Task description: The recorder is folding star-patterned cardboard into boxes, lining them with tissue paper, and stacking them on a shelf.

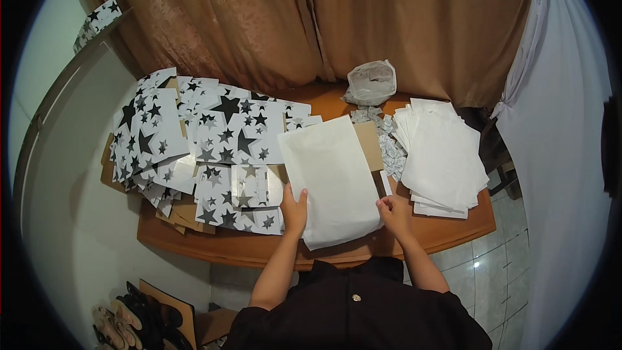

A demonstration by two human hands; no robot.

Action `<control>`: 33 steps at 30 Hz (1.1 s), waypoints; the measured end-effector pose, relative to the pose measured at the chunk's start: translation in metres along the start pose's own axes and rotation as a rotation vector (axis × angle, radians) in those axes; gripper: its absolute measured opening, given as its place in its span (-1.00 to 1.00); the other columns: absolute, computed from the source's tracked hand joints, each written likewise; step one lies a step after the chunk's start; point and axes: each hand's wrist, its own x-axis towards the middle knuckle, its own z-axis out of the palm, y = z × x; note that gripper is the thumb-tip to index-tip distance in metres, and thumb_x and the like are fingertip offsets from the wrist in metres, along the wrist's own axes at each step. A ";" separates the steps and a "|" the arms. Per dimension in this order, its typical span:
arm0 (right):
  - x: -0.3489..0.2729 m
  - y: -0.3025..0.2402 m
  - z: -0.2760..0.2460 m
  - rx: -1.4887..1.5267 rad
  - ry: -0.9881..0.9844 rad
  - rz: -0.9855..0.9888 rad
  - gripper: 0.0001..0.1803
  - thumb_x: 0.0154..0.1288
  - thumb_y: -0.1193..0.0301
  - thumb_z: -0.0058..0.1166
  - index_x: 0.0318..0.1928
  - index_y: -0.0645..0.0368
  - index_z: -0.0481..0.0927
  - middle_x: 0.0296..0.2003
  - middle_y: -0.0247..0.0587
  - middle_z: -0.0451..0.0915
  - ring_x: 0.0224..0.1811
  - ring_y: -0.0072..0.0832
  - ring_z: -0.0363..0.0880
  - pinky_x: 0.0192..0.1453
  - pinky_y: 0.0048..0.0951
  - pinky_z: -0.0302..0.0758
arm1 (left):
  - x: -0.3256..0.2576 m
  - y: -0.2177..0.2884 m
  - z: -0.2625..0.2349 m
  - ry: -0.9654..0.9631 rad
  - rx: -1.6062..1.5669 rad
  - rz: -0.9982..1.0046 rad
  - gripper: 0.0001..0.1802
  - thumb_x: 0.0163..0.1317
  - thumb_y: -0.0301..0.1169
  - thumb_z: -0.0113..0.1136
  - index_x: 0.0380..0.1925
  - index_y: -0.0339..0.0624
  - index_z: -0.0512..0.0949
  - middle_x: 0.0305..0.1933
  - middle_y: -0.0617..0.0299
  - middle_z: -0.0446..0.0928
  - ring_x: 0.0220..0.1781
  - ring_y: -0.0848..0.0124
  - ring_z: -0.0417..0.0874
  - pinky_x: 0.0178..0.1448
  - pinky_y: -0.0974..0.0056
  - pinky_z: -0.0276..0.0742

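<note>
White sheet: a large, pale, slightly bowed rectangle (332, 181), set askew above the near middle of the table (207, 246), its lower corner toward the person.
Left hand: closed on the white sheet's left edge, thumb on top; this hand (295, 212) looks to be the steady one.
Right hand: fingers drawn narrow at the opposite edge (395, 212); from where I stand I can't tell whether they pinch the sheet or the white strip (385, 183) just beside it.
Handling well: I'd keep the grip light and both edges level, since thin stock like this probably creases under a hard thumb.
Brown card: flat, matt and stiff-looking, partly covered by the sheet (369, 146).
Star-printed pieces: smooth white with black and grey stars, heaped in overlapping layers (152, 123).
White stack: loosely fanned, plain, square-cornered (444, 155).
Small packets: crinkled, pale, scattered beside that stack (392, 149).
Plastic bag: cloudy, thin, slumped open behind them (372, 84).
</note>
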 end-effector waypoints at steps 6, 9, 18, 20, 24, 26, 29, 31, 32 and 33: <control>-0.005 0.011 -0.004 -0.301 0.068 -0.169 -0.86 0.15 0.34 0.14 -0.40 0.13 0.59 -0.54 -0.09 0.59 -0.48 -0.08 0.47 -0.28 -0.15 0.36 | -0.001 0.019 -0.001 -0.043 0.203 0.156 -0.45 0.15 -0.50 0.12 0.18 -0.24 0.28 0.24 -0.19 0.27 0.26 0.02 0.33 0.24 0.08 0.29; -0.008 0.017 -0.008 -0.391 0.050 -0.160 -0.86 0.14 0.33 0.14 -0.34 0.11 0.58 -0.53 -0.12 0.59 -0.43 -0.08 0.46 -0.25 -0.16 0.34 | 0.001 0.054 0.000 -0.078 0.641 0.591 -0.42 0.15 -0.44 0.14 0.22 -0.13 0.28 0.33 -0.16 0.13 0.38 0.05 0.16 0.32 -0.05 0.16; -0.016 -0.001 -0.026 -0.106 -0.145 0.176 -0.56 0.10 0.33 0.21 -0.01 0.13 0.42 -0.65 -0.24 0.50 -0.61 -0.44 0.51 -0.38 -0.37 0.43 | 0.043 0.011 0.047 -1.058 0.712 1.046 -0.46 0.38 0.00 -0.28 0.31 0.13 0.21 0.46 0.14 0.02 0.49 0.17 -0.03 0.43 -0.15 -0.12; -0.025 0.011 -0.033 0.168 -0.239 0.288 -0.47 0.08 0.40 0.23 0.06 0.15 0.33 -0.65 -0.27 0.49 -0.58 -0.51 0.50 -0.41 -0.47 0.43 | 0.042 0.003 0.051 -1.090 0.726 1.041 -0.44 0.38 0.02 -0.30 0.33 0.16 0.18 0.47 0.15 -0.02 0.50 0.18 -0.06 0.43 -0.14 -0.16; -0.036 0.022 -0.040 0.566 -0.398 0.506 -0.28 0.04 0.59 0.24 0.17 0.16 0.12 -0.58 -0.30 0.49 -0.52 -0.65 0.49 -0.42 -0.65 0.42 | 0.034 -0.006 0.061 -1.111 0.760 0.997 -0.42 0.37 0.04 -0.31 0.36 0.21 0.12 0.49 0.16 -0.08 0.51 0.21 -0.09 0.44 -0.12 -0.20; -0.041 0.031 -0.035 0.639 -0.381 0.533 -0.30 0.05 0.60 0.23 0.16 0.15 0.13 -0.54 -0.29 0.50 -0.50 -0.65 0.50 -0.40 -0.64 0.43 | 0.030 -0.014 0.064 -1.122 0.744 0.989 -0.42 0.37 0.05 -0.31 0.36 0.22 0.12 0.49 0.16 -0.09 0.51 0.21 -0.10 0.44 -0.11 -0.19; -0.043 0.028 -0.036 0.688 -0.344 0.566 -0.36 0.07 0.64 0.18 0.13 0.14 0.17 -0.44 -0.31 0.53 -0.45 -0.66 0.51 -0.34 -0.64 0.44 | 0.029 -0.024 0.062 -1.121 0.758 0.979 -0.40 0.37 0.06 -0.31 0.36 0.22 0.10 0.49 0.12 -0.10 0.51 0.19 -0.09 0.44 -0.09 -0.18; -0.042 0.029 -0.039 0.731 -0.393 0.566 -0.40 0.06 0.66 0.17 0.11 0.15 0.23 -0.44 -0.32 0.53 -0.41 -0.66 0.52 -0.31 -0.66 0.43 | 0.031 -0.023 0.062 -1.168 0.766 0.912 -0.39 0.36 0.08 -0.32 0.37 0.22 0.08 0.49 0.08 -0.11 0.51 0.15 -0.10 0.44 -0.08 -0.18; -0.044 0.027 -0.042 0.727 -0.376 0.576 -0.50 0.06 0.66 0.16 0.03 0.17 0.33 -0.45 -0.37 0.51 -0.40 -0.69 0.49 -0.30 -0.68 0.41 | 0.029 -0.024 0.063 -1.185 0.781 0.915 -0.38 0.36 0.09 -0.33 0.38 0.21 0.06 0.48 0.03 -0.11 0.50 0.10 -0.10 0.44 -0.10 -0.16; -0.046 0.030 -0.042 0.729 -0.374 0.579 -0.50 0.06 0.66 0.16 0.03 0.17 0.33 -0.45 -0.37 0.51 -0.40 -0.69 0.49 -0.30 -0.68 0.41 | 0.027 -0.023 0.064 -1.189 0.780 0.914 -0.38 0.36 0.09 -0.33 0.38 0.21 0.06 0.48 0.03 -0.11 0.50 0.10 -0.10 0.44 -0.10 -0.16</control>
